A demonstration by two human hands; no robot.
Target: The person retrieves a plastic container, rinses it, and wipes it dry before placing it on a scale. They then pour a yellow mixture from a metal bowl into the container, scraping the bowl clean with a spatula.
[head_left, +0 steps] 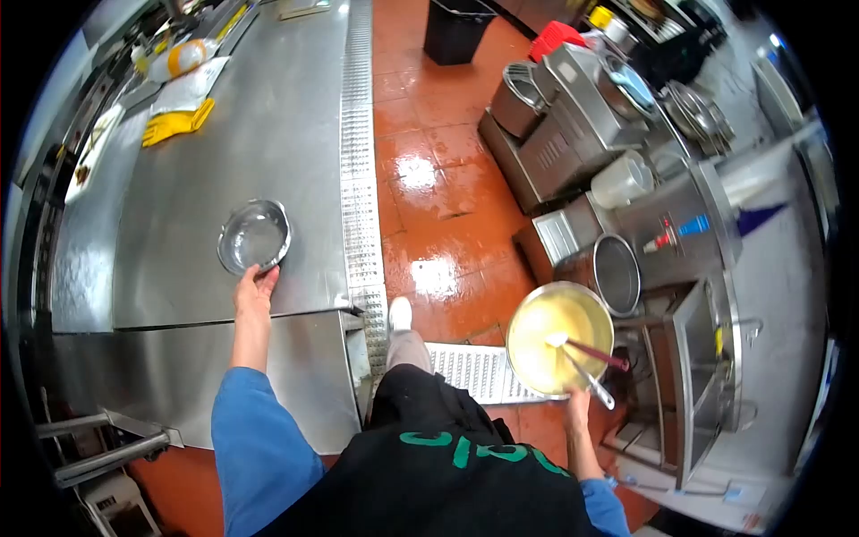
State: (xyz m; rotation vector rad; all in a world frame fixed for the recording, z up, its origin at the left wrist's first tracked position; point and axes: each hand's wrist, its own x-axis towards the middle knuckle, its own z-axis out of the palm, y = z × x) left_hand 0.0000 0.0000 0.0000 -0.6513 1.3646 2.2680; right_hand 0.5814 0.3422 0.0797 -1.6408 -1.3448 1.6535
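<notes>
Head view: left hand (pixel 255 288) at near rim of empty steel bowl (pixel 254 236) on steel counter (pixel 268 116); pinch or mere touch unclear. Right hand (pixel 577 404) clasps near rim of batter bowl (pixel 559 338), held above red floor (pixel 438 170); whisk (pixel 586 378) and spatula (pixel 586 349) inside.

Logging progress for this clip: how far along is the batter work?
Done: the yellow batter looks mixed, spatula and whisk lying in it. In hand: right hand holds the batter bowl; left hand grips the empty steel bowl on the counter. Left: the steel bowl holds nothing yet.
</notes>
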